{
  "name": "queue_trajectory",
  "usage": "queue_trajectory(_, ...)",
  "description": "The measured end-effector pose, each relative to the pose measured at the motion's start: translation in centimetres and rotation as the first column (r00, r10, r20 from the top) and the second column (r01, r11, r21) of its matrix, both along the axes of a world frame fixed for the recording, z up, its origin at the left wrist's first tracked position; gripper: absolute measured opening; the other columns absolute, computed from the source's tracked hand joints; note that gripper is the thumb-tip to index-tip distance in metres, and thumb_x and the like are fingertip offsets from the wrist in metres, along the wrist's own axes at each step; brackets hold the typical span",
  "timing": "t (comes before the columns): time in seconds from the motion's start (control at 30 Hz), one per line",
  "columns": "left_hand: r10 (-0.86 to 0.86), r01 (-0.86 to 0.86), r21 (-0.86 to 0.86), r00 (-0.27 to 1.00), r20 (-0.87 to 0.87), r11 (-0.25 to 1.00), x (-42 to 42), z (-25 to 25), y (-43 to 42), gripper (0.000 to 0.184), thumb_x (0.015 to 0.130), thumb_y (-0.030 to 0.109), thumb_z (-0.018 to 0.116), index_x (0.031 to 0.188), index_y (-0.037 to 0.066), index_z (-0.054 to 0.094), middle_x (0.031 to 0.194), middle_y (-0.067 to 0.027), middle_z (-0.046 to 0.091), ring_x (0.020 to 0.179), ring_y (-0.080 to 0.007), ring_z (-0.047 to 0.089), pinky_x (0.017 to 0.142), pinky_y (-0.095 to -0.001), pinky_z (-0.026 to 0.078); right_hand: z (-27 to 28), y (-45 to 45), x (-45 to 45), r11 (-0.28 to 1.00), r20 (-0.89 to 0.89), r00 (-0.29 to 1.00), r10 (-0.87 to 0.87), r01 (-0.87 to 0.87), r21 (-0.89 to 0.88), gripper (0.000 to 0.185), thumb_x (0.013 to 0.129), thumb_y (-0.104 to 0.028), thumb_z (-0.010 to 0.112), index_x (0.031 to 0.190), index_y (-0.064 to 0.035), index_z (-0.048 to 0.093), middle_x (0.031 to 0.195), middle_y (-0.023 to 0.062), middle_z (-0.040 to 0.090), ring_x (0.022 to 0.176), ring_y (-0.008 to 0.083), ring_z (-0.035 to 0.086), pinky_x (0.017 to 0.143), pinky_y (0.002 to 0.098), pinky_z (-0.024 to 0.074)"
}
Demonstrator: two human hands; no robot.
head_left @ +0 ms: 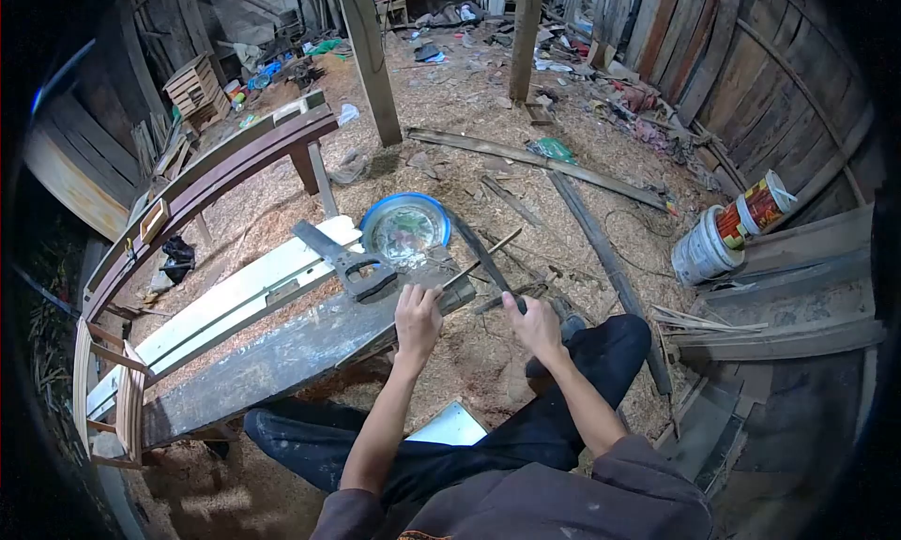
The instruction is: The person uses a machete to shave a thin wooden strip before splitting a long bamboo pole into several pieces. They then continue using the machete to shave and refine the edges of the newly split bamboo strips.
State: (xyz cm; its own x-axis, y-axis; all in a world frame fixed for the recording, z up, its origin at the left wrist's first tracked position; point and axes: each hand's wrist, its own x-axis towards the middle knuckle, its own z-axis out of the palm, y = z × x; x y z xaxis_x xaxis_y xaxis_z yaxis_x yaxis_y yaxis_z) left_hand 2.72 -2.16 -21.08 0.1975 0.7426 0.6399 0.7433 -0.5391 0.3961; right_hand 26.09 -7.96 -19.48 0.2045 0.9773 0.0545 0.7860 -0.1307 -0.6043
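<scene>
My left hand (418,319) is closed around the near end of a thin wooden stick (497,246), which points away to the upper right. My right hand (537,326) grips the dark handle of a machete (479,249). Its long dark blade slants up and left, crossing the stick in view; whether they touch I cannot tell. Beside my left hand is the end of a worn wooden bench (282,362), and a handsaw (345,258) lies there, partly over white boards. A blue-rimmed basin (366,223) stands just beyond the saw.
Wood shavings cover the floor, with a long plank (544,167) and a dark beam (601,249) lying on it. Paint buckets (699,258) stand at the right. A wooden post (374,71) rises ahead, and a white sheet-like piece (449,425) lies between my legs.
</scene>
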Motion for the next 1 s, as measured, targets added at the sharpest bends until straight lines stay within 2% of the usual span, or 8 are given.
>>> queue_trajectory(0.23, 0.003, -0.001, 0.071, 1.0, -0.03, 0.998, 0.0, -0.3, 0.3, 0.011, 0.083, -0.001, 0.068, 0.092, 0.004, 0.067, 0.085, -0.0122, 0.055, 0.083, -0.0323, 0.056, 0.072, -0.0438, 0.048, 0.7, -0.5, -0.8, 0.979, 0.027, 0.988, 0.151, -0.145, -0.144, 0.081, 0.096, -0.076, 0.043, 0.072, -0.0019, 0.066, 0.064, 0.0223, 0.067, 0.067, 0.0419, 0.07, 0.064, 0.0544, 0.0529)
queue_trajectory(0.43, 0.036, -0.036, 0.005, 0.999, 0.001, 0.999, 0.3, -0.4, 0.0, 0.017, 0.079, -0.004, 0.067, 0.094, 0.003, 0.066, 0.086, -0.0139, 0.056, 0.084, -0.0347, 0.056, 0.073, -0.0456, 0.048, -2.7, -1.0, -3.9, 0.999, -0.048, 0.999, 0.019, -0.016, 0.05, 0.086, 0.095, -0.077, 0.044, 0.075, 0.0034, 0.066, 0.067, 0.0238, 0.067, 0.072, 0.0443, 0.071, 0.064, 0.0532, 0.0544)
queue_trajectory(0.57, 0.017, -0.017, 0.02, 1.0, 0.001, 1.0, 0.2, -0.2, 0.0, 0.018, 0.079, -0.005, 0.066, 0.095, 0.002, 0.066, 0.085, -0.0138, 0.055, 0.083, -0.0338, 0.056, 0.072, -0.0457, 0.047, -0.8, 0.1, -1.1, 0.994, 0.146, 0.984, 0.1, -0.092, -0.066, 0.082, 0.098, -0.076, 0.04, 0.078, -0.0032, 0.071, 0.058, 0.0137, 0.065, 0.057, 0.0303, 0.069, 0.053, 0.0459, 0.0524)
queue_trajectory(0.6, 0.014, -0.014, 0.017, 1.0, 0.005, 1.0, 0.2, 0.1, -0.1, 0.018, 0.078, -0.006, 0.066, 0.094, 0.002, 0.066, 0.085, -0.0135, 0.055, 0.082, -0.0335, 0.055, 0.072, -0.0454, 0.047, -0.9, 0.7, -1.0, 0.997, 0.003, 1.0, 0.004, -0.004, 0.08, 0.079, 0.098, -0.078, 0.038, 0.072, -0.0084, 0.066, 0.05, 0.0029, 0.054, 0.045, 0.0206, 0.057, 0.044, 0.0417, 0.0455)
queue_trajectory(0.7, 0.019, -0.02, 0.035, 0.999, 0.034, 0.999, 0.7, 0.3, 0.2, 0.02, 0.077, -0.008, 0.064, 0.094, 0.003, 0.066, 0.083, -0.0129, 0.055, 0.08, -0.033, 0.055, 0.072, -0.0445, 0.047, -1.7, 1.9, -1.0, 0.996, -0.058, 0.994, -0.09, 0.09, -0.004, 0.078, 0.098, -0.079, 0.038, 0.069, -0.0101, 0.063, 0.049, 0.0028, 0.052, 0.044, 0.0209, 0.055, 0.044, 0.0423, 0.0452)
queue_trajectory(0.83, 0.032, -0.032, 0.04, 0.999, 0.002, 0.999, 0.6, 0.0, 0.3, 0.021, 0.076, -0.008, 0.064, 0.094, 0.004, 0.067, 0.083, -0.0126, 0.056, 0.081, -0.0324, 0.056, 0.071, -0.044, 0.047, -0.3, -0.2, -3.0, 0.987, 0.194, 0.969, 0.153, -0.158, 0.013, 0.079, 0.097, -0.077, 0.042, 0.074, -0.0055, 0.066, 0.056, 0.0144, 0.063, 0.052, 0.0334, 0.065, 0.055, 0.0483, 0.0515)
queue_trajectory(0.9, 0.022, -0.022, 0.028, 1.0, 0.014, 0.999, 0.5, -0.6, 0.3, 0.02, 0.077, -0.007, 0.066, 0.094, 0.004, 0.066, 0.084, -0.0128, 0.056, 0.081, -0.0326, 0.056, 0.071, -0.0442, 0.047, -1.7, 1.5, -1.3, 0.987, 0.123, 0.98, 0.153, -0.158, 0.03, 0.081, 0.097, -0.076, 0.043, 0.075, -0.002, 0.067, 0.058, 0.0179, 0.063, 0.054, 0.0373, 0.066, 0.056, 0.0514, 0.0513)
queue_trajectory(1.0, 0.044, -0.044, 0.031, 0.999, 0.0, 0.999, 0.8, -0.2, -0.1, 0.017, 0.077, -0.005, 0.068, 0.092, 0.004, 0.065, 0.083, -0.0128, 0.054, 0.08, -0.0329, 0.055, 0.07, -0.0444, 0.046, -1.6, 3.9, -0.5, 0.994, -0.031, 0.993, -0.11, 0.111, 0.012, 0.081, 0.098, -0.073, 0.043, 0.072, 0.0003, 0.066, 0.057, 0.0201, 0.062, 0.057, 0.0382, 0.067, 0.057, 0.0512, 0.0521)
